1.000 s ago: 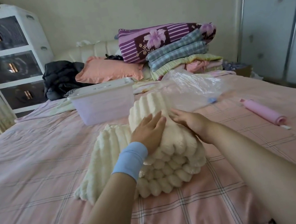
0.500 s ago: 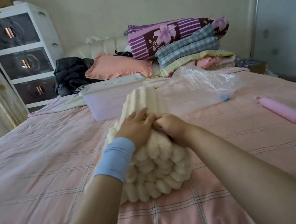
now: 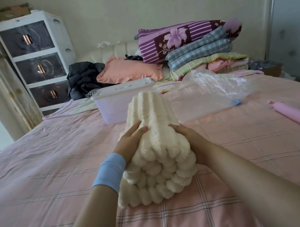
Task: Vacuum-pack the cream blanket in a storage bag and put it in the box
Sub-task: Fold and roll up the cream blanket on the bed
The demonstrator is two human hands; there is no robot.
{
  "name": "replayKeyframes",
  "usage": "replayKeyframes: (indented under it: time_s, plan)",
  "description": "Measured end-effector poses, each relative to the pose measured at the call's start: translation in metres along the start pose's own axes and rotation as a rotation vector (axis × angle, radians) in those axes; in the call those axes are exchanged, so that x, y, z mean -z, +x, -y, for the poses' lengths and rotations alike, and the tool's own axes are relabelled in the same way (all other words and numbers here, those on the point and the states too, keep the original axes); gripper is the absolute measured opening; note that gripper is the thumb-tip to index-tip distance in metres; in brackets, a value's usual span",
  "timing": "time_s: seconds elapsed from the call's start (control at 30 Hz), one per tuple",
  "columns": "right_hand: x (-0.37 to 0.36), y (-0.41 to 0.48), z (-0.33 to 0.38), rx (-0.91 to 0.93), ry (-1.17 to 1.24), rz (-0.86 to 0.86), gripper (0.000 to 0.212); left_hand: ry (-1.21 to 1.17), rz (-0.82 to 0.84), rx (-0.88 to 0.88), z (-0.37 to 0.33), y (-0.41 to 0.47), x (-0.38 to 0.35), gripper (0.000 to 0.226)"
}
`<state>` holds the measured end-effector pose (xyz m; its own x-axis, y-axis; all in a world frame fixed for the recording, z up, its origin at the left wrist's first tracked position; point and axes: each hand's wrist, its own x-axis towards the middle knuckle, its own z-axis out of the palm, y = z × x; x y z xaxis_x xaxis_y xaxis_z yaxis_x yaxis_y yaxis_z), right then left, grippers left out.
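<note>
We start with the containers. The translucent lidded plastic storage box [image 3: 123, 99] sits toward the head end of the pink plaid bed [image 3: 36, 169], about midway between its side edges. Its lid is on, and through those milky walls we cannot tell what is inside.

Just to the box's right lies the clear crinkled plastic storage bag [image 3: 217, 87], rumpled at its far end and flatter toward us. Its round blue valve [image 3: 236, 101] faces up at the near side. A pink cylindrical hand pump [image 3: 297, 117] lies near the right edge of the bed, well apart from the bag.

The cream ribbed plush blanket [image 3: 156, 151] is in neither container. It is out on the middle of the bed, just in front of the box, folded into a thick layered bundle. Its near end rests on the sheet and its far end is tilted up.

Now the hands. The left hand [image 3: 130, 141], with a light blue wristband [image 3: 109, 171], comes in from the left, and its fingers [image 3: 140, 130] wrap over the top left of the bundle. The right hand [image 3: 185, 135] clasps the opposite flank, with its fingers pressed into the pile and mostly buried there. Both forearms reach straight ahead, and the blanket is squeezed between the two palms.
</note>
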<state>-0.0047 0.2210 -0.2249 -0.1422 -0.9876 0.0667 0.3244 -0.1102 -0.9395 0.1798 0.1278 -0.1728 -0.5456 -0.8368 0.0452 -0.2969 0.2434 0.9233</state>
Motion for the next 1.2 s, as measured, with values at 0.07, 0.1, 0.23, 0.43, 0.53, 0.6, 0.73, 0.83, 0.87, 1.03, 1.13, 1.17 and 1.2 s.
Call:
replayKeyframes:
  time_s: [0.07,0.1,0.23,0.43,0.53,0.6,0.73,0.83,0.87,1.03,1.13,1.17,1.2]
  plan:
    - [0.006,-0.004,0.014,0.008,-0.046,-0.056,0.053,-0.098,0.022,0.018,-0.004,0.000,-0.005,0.070]
    - [0.012,-0.007,0.025,0.016,-0.093,-0.099,0.054,-0.182,0.052,0.027,-0.003,0.002,-0.010,0.072]
    - [0.031,-0.027,0.078,0.006,-0.452,-0.283,0.080,-0.460,0.232,0.146,-0.006,0.006,-0.040,0.058]
    - [0.028,-0.031,0.069,0.021,-1.093,-0.394,0.058,-0.258,0.237,0.164,-0.005,0.010,-0.051,0.037]
    - [0.010,-0.021,0.057,0.015,-1.259,-0.195,0.049,0.164,0.191,0.174,-0.017,0.009,-0.026,0.041]
    - [-0.002,-0.014,0.044,-0.075,-1.414,-0.156,0.052,0.461,0.074,0.082,-0.025,0.016,-0.009,0.043]
    - [-0.027,0.000,0.028,-0.101,-1.524,-0.150,0.057,0.446,-0.021,-0.165,-0.034,0.022,-0.016,0.049]
    - [-0.028,0.010,0.020,-0.113,-1.474,-0.131,0.059,0.494,0.074,-0.174,-0.010,0.016,-0.046,0.048]
    - [-0.023,0.010,0.020,-0.087,-1.396,-0.108,0.061,0.522,0.083,-0.186,-0.004,0.018,-0.051,0.049]
    - [0.018,-0.002,0.027,0.083,-0.889,-0.087,0.070,0.460,0.160,-0.088,0.009,0.022,-0.033,0.068]
    - [0.023,-0.001,0.005,0.007,-1.120,-0.119,0.065,0.417,0.168,-0.036,0.022,0.024,-0.019,0.072]
    - [0.020,0.000,0.000,-0.003,-1.108,-0.128,0.063,0.455,0.181,-0.034,0.023,0.022,-0.016,0.071]
    - [0.018,0.000,-0.003,0.002,-1.099,-0.132,0.062,0.525,0.207,-0.045,0.023,0.022,-0.015,0.067]
